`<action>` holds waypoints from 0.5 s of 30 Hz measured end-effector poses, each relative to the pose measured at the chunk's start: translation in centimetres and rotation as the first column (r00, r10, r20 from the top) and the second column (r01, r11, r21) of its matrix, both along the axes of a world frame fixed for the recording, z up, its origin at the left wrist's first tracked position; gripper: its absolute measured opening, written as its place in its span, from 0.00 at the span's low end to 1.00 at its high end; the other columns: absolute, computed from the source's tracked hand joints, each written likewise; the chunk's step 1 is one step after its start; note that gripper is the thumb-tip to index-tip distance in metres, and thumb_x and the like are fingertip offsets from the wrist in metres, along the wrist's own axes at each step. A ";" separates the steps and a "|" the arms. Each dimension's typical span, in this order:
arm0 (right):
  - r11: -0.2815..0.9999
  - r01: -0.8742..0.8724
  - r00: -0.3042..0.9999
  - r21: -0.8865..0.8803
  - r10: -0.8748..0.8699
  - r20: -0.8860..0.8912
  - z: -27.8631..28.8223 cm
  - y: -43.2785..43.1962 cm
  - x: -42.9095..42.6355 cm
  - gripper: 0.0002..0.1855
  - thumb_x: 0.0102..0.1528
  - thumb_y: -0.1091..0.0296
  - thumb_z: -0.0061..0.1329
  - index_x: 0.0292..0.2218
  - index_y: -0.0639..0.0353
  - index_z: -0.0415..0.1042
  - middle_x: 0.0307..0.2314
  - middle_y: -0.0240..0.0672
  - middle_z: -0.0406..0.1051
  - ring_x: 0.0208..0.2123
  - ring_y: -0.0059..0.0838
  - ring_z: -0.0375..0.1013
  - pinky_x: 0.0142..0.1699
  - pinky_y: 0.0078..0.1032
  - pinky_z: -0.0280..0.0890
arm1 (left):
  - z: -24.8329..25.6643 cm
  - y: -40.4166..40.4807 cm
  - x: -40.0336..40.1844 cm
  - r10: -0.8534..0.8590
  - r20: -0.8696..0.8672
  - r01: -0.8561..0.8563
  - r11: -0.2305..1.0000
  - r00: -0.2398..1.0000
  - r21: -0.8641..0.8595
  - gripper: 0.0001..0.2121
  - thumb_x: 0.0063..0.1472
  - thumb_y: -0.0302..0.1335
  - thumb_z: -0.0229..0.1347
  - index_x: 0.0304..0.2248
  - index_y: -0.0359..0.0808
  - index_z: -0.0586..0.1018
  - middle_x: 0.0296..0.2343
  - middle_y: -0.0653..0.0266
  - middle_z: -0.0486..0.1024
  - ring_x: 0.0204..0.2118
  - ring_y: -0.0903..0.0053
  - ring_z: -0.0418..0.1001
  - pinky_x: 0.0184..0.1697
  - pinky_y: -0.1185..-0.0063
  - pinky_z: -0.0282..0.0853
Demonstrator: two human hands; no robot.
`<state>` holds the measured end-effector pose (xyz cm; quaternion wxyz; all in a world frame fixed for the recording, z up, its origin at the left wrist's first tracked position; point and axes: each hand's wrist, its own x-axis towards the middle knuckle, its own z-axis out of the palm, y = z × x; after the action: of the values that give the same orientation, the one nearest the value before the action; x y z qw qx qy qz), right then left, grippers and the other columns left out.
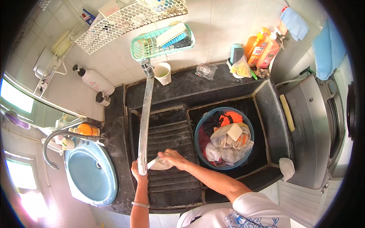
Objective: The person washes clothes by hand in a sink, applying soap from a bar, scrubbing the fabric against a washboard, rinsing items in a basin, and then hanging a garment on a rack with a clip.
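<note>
Over the ridged washboard surface [171,134] of a dark stone sink, a small white cloth [162,164] is stretched between my two hands. My right hand [174,158] grips its upper right part. My left hand [139,171] holds the other end, partly hidden behind the end of a long metal tap spout [146,122]. To the right, a round blue basin [199,154] stands in the deeper sink compartment, filled with bunched laundry [228,141] in white, orange and dark red. A pale bar of soap [234,131] lies on top of that pile.
A light blue washbasin [88,173] with a curved tap [71,133] is at left. The back ledge holds a white cup [163,73], a clear plastic packet [206,71] and pump bottles [268,51]. A green basket [162,42] with a brush hangs above; a grey washing machine [305,136] stands right.
</note>
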<state>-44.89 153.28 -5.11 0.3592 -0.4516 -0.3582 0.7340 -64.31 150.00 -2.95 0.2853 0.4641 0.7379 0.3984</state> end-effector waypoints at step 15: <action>0.842 -0.151 0.746 0.518 -0.247 0.618 3.6 1.1 -3.9 0.09 0.43 0.61 0.47 0.21 0.57 0.66 0.24 0.36 0.68 0.27 0.38 0.69 0.29 0.33 0.64 | 0.4 -0.3 7.6 0.527 0.816 0.086 0.825 0.238 -0.558 0.13 0.57 0.42 0.44 0.37 0.45 0.70 0.34 0.67 0.70 0.40 0.78 0.67 0.44 0.74 0.64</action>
<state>-48.80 154.38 -1.47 0.3392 -0.5723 -0.6402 0.3842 -56.68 149.71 -2.60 0.7140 -0.0760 0.5487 0.4281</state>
